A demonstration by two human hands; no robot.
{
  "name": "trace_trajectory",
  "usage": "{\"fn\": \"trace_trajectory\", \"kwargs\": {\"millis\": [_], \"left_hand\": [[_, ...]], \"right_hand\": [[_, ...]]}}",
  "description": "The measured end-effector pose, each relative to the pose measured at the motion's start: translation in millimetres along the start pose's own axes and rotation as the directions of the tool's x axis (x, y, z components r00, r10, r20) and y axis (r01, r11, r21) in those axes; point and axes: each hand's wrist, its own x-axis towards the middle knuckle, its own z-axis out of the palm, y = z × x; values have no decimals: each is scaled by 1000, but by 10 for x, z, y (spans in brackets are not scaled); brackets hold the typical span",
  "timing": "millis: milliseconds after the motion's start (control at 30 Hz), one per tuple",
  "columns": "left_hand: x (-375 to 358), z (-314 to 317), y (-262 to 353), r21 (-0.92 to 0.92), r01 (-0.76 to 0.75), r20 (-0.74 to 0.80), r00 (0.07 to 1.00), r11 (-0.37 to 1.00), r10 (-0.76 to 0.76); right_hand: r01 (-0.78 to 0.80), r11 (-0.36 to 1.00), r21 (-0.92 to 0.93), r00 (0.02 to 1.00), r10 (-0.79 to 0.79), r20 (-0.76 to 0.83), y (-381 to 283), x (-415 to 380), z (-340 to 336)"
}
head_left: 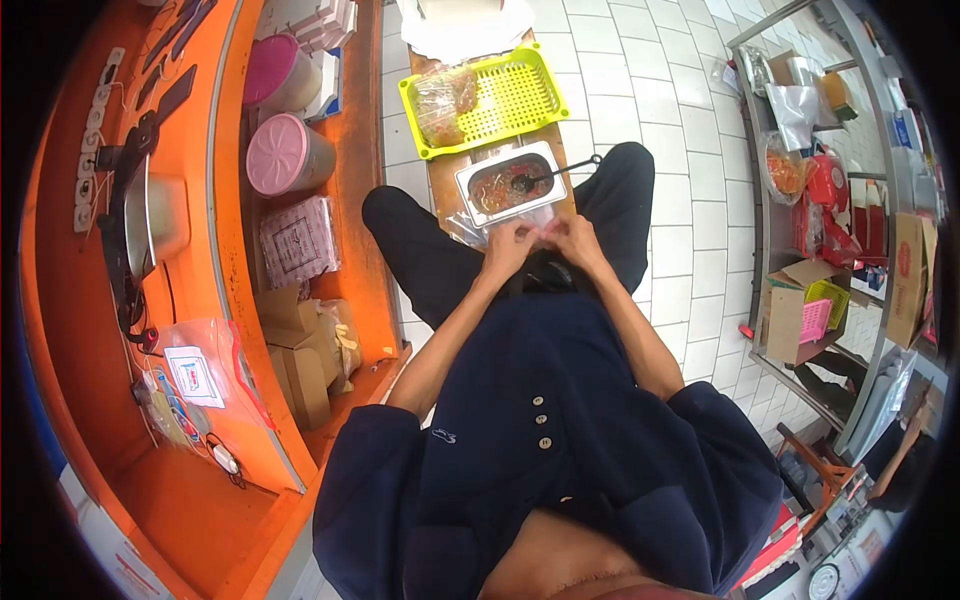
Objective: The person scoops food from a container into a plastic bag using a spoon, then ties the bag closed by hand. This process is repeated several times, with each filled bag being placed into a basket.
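Observation:
My left hand [511, 243] and my right hand [574, 243] are close together in front of my lap, fingers pinched. Between them is a small clear plastic bag [541, 216], partly hidden by my fingers; its contents are hard to make out. Just beyond my hands stands a white-rimmed rectangular food container [463, 186] holding a reddish sauce-like mix. A black ladle [563, 174] rests in it, its handle pointing right. More clear plastic [466, 229] lies by the container's near left corner.
Behind the container, a yellow-green basket [515, 92] holds filled plastic bags [446, 105]. These stand on a narrow wooden bench [440, 190] between my knees. An orange shelf unit [345, 200] with pink-lidded tubs [278, 155] is left; a metal rack [850, 55] is right.

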Motion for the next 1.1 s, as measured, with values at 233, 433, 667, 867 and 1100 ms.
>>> {"fn": "trace_trajectory", "kwargs": {"millis": [233, 433, 667, 867, 1100], "left_hand": [[-137, -132, 11, -180, 138, 76, 989, 974, -126], [-131, -191, -52, -372, 283, 138, 959, 884, -249], [-44, -118, -158, -359, 311, 150, 950, 880, -275], [-20, -168, -167, -128, 305, 110, 950, 944, -292], [-316, -341, 479, -266, 123, 64, 992, 956, -110]], "right_hand": [[-59, 983, 175, 984, 27, 178, -31, -49, 3], [-187, 896, 402, 926, 25, 376, -159, -49, -86], [-270, 864, 425, 927, 115, 357, -114, -10, -106], [-190, 952, 241, 971, 146, 189, -152, -74, -273], [-59, 980, 191, 986, 27, 165, -447, -297, -484]]}}
